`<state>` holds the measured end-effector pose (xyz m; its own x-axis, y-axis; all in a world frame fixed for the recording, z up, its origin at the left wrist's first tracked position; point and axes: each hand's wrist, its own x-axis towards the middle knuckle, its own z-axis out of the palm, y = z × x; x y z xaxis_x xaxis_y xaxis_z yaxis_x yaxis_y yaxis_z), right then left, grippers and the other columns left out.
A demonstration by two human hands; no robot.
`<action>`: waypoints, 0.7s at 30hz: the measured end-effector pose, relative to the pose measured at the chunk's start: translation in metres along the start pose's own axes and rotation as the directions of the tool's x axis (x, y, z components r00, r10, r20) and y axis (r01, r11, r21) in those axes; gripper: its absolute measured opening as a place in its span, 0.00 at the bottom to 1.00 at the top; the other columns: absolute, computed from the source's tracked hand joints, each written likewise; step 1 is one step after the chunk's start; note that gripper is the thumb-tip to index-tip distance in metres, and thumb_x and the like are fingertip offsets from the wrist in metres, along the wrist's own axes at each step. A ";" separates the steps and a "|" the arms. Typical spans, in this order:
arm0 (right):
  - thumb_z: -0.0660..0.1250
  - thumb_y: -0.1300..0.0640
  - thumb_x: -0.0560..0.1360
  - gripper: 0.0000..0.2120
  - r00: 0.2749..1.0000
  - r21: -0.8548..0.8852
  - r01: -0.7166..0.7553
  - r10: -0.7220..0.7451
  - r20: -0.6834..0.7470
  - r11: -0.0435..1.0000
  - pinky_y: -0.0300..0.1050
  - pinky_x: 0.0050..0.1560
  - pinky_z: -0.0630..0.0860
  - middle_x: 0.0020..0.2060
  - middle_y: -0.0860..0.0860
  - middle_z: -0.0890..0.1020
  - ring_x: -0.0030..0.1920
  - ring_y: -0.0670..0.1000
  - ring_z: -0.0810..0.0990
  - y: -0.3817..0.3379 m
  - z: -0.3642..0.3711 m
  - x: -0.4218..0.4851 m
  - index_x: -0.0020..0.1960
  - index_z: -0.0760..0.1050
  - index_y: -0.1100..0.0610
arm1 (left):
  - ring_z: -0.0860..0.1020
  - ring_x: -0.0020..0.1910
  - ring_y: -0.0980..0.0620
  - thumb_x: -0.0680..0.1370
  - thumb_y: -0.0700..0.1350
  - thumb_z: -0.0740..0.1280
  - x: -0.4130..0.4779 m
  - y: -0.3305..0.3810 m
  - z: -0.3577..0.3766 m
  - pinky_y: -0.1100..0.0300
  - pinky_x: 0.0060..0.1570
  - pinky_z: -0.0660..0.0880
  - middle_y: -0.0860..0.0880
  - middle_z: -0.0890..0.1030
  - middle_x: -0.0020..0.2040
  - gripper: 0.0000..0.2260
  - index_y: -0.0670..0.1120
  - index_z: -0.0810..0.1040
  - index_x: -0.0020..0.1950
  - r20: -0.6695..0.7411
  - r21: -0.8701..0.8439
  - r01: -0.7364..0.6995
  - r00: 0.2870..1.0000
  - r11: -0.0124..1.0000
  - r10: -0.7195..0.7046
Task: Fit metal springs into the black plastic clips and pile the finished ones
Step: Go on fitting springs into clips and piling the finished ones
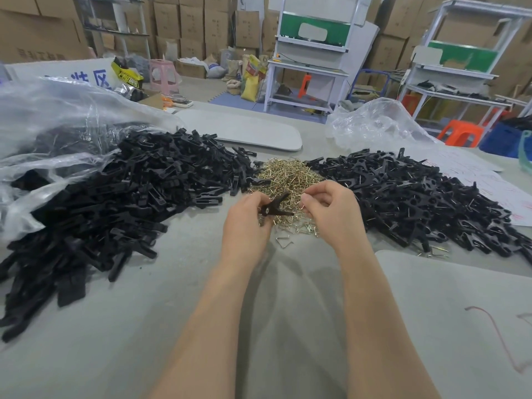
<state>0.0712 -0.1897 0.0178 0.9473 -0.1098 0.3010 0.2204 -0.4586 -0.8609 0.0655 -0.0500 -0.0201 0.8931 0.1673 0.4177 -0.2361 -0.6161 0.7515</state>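
Note:
My left hand (247, 223) grips a black plastic clip (277, 204) by its pivot end, its two jaws spread toward the right. My right hand (328, 207) hovers just right of the clip with fingers curled, pinching a small metal spring (302, 203) that is mostly hidden. Both hands are above a heap of brass-coloured metal springs (288, 175) in the middle of the table. A large heap of black clip halves (123, 203) lies to the left. A pile of assembled clips with springs (426, 200) lies to the right.
Clear plastic bags lie at the left (57, 116) and back right (380, 122). A grey board (247, 131) lies behind the heaps and another (460, 312) at the near right. The grey table (149, 326) stretches toward me. Shelving, stools and cardboard boxes stand beyond.

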 end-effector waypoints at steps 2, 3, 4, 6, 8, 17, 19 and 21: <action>0.68 0.61 0.74 0.08 0.998 -0.074 0.043 -0.039 0.053 0.996 0.42 0.46 0.77 0.37 0.49 0.83 0.41 0.49 0.81 -0.001 -0.002 0.000 0.41 0.75 0.49 | 0.72 0.48 0.55 0.74 0.35 0.68 0.000 0.000 0.000 0.67 0.46 0.64 0.55 0.74 0.48 0.12 0.47 0.78 0.55 0.008 0.009 -0.026 1.000 1.000 0.026; 0.68 0.61 0.74 0.08 0.996 -0.108 0.063 -0.055 0.077 0.992 0.37 0.44 0.75 0.36 0.48 0.82 0.40 0.48 0.80 -0.001 -0.002 -0.001 0.40 0.75 0.49 | 0.73 0.48 0.54 0.73 0.34 0.68 -0.001 0.001 0.001 0.66 0.47 0.65 0.55 0.75 0.48 0.13 0.46 0.78 0.55 0.017 0.005 -0.046 0.999 0.999 0.046; 0.68 0.61 0.74 0.09 0.993 -0.133 0.080 -0.067 0.099 0.988 0.34 0.41 0.73 0.36 0.47 0.82 0.39 0.47 0.79 0.000 -0.002 -0.002 0.40 0.74 0.49 | 0.73 0.49 0.53 0.73 0.34 0.68 -0.002 0.001 0.001 0.65 0.47 0.66 0.55 0.74 0.48 0.13 0.46 0.78 0.55 0.025 0.002 -0.069 0.997 0.998 0.069; 0.68 0.62 0.74 0.09 0.987 -0.154 0.106 -0.085 0.136 0.982 0.37 0.41 0.72 0.36 0.47 0.81 0.37 0.46 0.76 0.001 -0.001 -0.003 0.41 0.72 0.49 | 0.74 0.49 0.51 0.73 0.34 0.68 -0.003 0.001 0.000 0.63 0.49 0.68 0.55 0.75 0.49 0.13 0.46 0.79 0.55 0.040 0.003 -0.107 0.994 0.994 0.107; 0.67 0.61 0.75 0.10 0.984 -0.175 0.112 -0.084 0.159 0.978 0.41 0.41 0.71 0.36 0.48 0.81 0.36 0.46 0.74 0.002 -0.003 -0.003 0.42 0.70 0.49 | 0.74 0.50 0.49 0.73 0.34 0.68 -0.003 0.000 -0.001 0.59 0.52 0.70 0.53 0.76 0.51 0.13 0.45 0.79 0.56 0.065 0.011 -0.137 0.989 0.990 0.137; 0.67 0.61 0.74 0.13 0.984 -0.237 0.076 -0.034 0.176 0.968 0.39 0.36 0.68 0.34 0.47 0.79 0.32 0.44 0.73 0.006 -0.009 -0.002 0.39 0.66 0.48 | 0.75 0.53 0.49 0.74 0.35 0.69 -0.001 0.000 -0.003 0.53 0.56 0.73 0.54 0.76 0.50 0.12 0.45 0.79 0.55 0.122 0.005 -0.195 0.974 0.981 0.193; 0.67 0.61 0.74 0.13 0.980 -0.239 0.072 -0.023 0.200 0.968 0.40 0.37 0.68 0.36 0.49 0.80 0.34 0.46 0.74 0.007 -0.009 -0.002 0.39 0.66 0.48 | 0.74 0.52 0.50 0.74 0.35 0.70 -0.002 0.000 -0.003 0.55 0.55 0.72 0.51 0.78 0.52 0.11 0.44 0.79 0.55 0.131 0.003 -0.198 0.972 0.980 0.195; 0.68 0.61 0.74 0.13 0.978 -0.236 0.043 0.007 0.209 0.971 0.42 0.39 0.71 0.38 0.51 0.82 0.37 0.48 0.77 0.008 -0.008 -0.002 0.40 0.66 0.48 | 0.73 0.49 0.52 0.73 0.35 0.70 -0.002 0.000 -0.004 0.57 0.53 0.72 0.50 0.79 0.52 0.11 0.44 0.80 0.54 0.144 -0.015 -0.210 0.967 0.978 0.210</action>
<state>0.0693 -0.2001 0.0140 0.9765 0.0737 0.2026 0.2003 -0.6579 -0.7260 0.0619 -0.0476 -0.0187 0.8694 -0.0787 0.4878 -0.4239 -0.6259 0.6546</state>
